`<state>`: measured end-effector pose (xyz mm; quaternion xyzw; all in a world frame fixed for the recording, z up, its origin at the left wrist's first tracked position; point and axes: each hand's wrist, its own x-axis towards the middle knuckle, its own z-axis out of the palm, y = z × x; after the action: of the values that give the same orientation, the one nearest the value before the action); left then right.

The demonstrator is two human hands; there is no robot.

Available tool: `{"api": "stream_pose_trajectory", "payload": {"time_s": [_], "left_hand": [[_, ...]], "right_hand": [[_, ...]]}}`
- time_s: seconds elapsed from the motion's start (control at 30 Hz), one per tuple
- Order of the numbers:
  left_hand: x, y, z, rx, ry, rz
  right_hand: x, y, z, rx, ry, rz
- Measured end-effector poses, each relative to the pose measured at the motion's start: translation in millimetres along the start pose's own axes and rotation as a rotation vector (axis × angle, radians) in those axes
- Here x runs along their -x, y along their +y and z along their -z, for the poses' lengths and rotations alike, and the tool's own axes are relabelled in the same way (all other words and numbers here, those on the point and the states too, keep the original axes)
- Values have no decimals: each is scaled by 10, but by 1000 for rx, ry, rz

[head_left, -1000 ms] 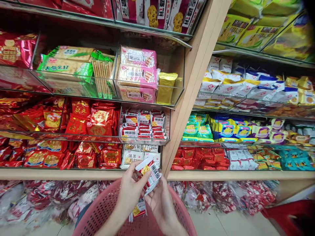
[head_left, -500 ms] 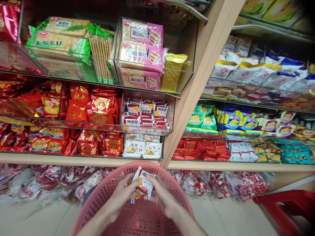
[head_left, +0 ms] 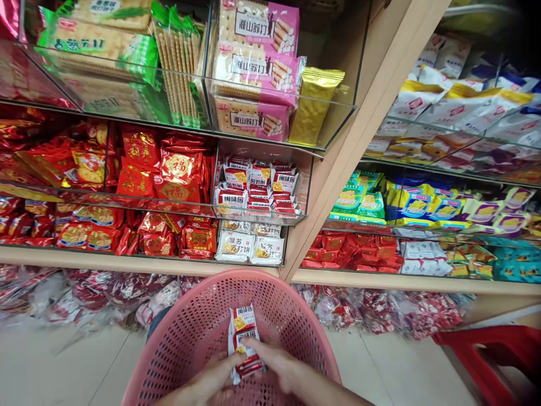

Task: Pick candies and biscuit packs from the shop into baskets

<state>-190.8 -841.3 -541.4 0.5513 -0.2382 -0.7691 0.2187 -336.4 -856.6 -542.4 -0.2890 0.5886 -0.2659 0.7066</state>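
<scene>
left hand [head_left: 214,375] and right hand [head_left: 279,363] hold red-white snack packs [head_left: 243,323] between them in the pink basket [head_left: 249,274], near the shelves [head_left: 131,262].

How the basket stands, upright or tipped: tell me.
Upright: the basket has its open mouth facing up, its inside visible from above.

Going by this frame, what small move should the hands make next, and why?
Probably square up the red-and-white packets by pressing gently inward: they overlap in a staggered row rather than lying flush, and the left hand and right hand already touch them from either side.
</scene>
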Motion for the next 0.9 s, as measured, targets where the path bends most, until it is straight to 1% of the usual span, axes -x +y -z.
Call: {"api": "stream_pose_trajectory", "payload": {"time_s": [0.1,0.3,0.43,0.53,0.67,0.73,0.8,0.9], "left_hand": [[-16,57,11,28,20,12],[-116,151,22,92,27,-61],[-165,193,23,116,6,-82],[-125,156,22,123,10,-61],[16,53,-3,87,29,-7],[83,36,-25,53,50,5],[126,77,-45,29,49,-34],[125,258,-58,4,8,-174]], "right_hand": [[-72,-26,-50,34,86,-73],[-195,-57,-47,75,162,1],[-227,-83,-46,117,205,14],[-183,-75,-58,132,187,17],[-72,-9,-40,139,164,14],[-18,-3,-27,135,163,26],[27,-60,-28,130,159,56],[47,-272,-56,132,171,176]]}}
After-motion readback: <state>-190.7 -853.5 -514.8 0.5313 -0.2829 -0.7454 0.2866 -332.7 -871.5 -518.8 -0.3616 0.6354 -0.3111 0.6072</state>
